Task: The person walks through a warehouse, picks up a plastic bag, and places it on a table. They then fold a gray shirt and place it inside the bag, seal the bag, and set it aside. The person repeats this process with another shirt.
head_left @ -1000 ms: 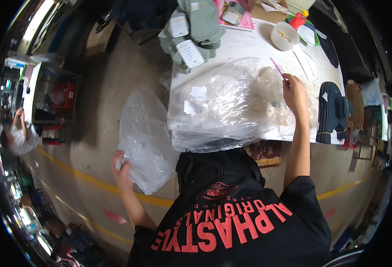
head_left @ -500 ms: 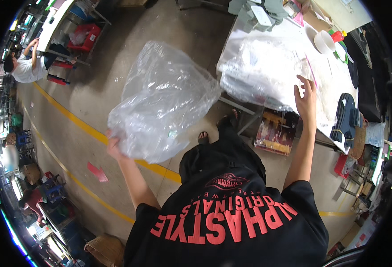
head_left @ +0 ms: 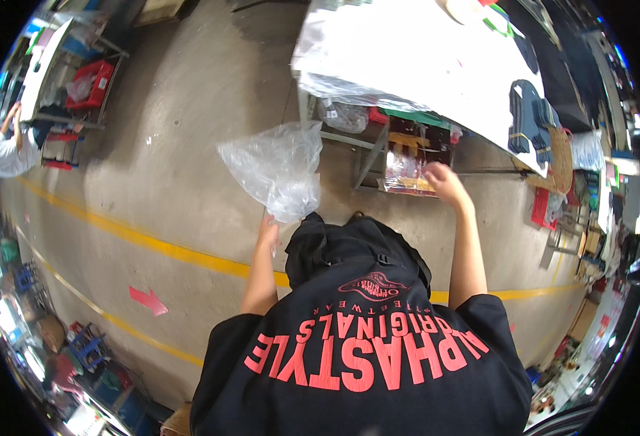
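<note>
the person's left hand [head_left: 267, 234] is up in front of the chest, and its fingers are pinched tight on the bottom of a clear plastic bag [head_left: 276, 168]. the bag sticks up and puffs out over the concrete floor [head_left: 182, 152], off to the left of the desk [head_left: 436, 65]. the right hand [head_left: 445, 183] is stretched forward toward a shelf [head_left: 378, 156] under the desk. it is just in front of a shiny flat packet [head_left: 405, 173] there, but i cannot tell if it touches it. the right fingers look loose and bent, holding nothing that i can see.

it looks like the bag is being held ready while the other hand goes for something on the shelf. a good next move would need the right fingers to close on the packet, and the left hand to keep the bag from folding shut.

the bag is thin, see-through and crinkly, with lots of soft folds and bright shiny spots. it looks light and floppy. the desk top is covered with a smooth white sheet, and dark blue clothes [head_left: 527, 109] lie on it near the right end. the floor is grey and a bit rough, with yellow lines [head_left: 153, 243] and a red arrow [head_left: 149, 299] painted on it.
</note>
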Tool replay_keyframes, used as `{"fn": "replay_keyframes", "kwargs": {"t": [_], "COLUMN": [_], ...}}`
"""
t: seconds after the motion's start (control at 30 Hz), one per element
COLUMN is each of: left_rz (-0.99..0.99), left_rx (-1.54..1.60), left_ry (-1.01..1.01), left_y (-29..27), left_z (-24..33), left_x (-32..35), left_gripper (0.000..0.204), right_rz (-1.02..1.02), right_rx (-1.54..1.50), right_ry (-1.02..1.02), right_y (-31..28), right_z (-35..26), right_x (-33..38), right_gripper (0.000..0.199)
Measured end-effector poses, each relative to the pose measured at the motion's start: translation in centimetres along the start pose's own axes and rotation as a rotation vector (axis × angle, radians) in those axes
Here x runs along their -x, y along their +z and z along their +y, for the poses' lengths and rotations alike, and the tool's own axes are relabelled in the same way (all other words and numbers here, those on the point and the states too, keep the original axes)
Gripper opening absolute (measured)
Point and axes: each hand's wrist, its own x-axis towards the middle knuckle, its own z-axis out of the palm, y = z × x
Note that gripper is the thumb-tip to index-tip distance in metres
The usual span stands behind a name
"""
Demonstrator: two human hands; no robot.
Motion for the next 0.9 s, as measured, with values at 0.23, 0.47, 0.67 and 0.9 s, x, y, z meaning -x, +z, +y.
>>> {"fn": "replay_keyframes", "kwargs": {"t": [0.23,0.47,0.67,0.9], "left_rz": [-0.211,-0.061,-0.212,-0.684], "left_rx": [-0.381,-0.738,-0.571,-1.059], "left_ry": [-0.160,0.137,0.203,0.508], "left_y": [3.9,14.6,36.9,56.2], "left_z": [-7.0,-6.3,-1.7,3.0], "left_x": [3.7,4.0,8.7,12.2], "left_gripper": [0.045,0.044,0.037,0.028], "right_rz": [-0.297,-0.288,-0.278,0.075], "right_rx": [-0.365,-0.700,-0.785,-1.083], "right_ry": [0.790,0.991,1.273,1.209], "right_y": [12.0,19.2,17.9,14.3], "right_z": [20.4,31.6,35.5,43.6], "right_x": [20.0,44.6,53.1,48.4], "right_gripper": [0.038,0.036,0.033,0.036]}}
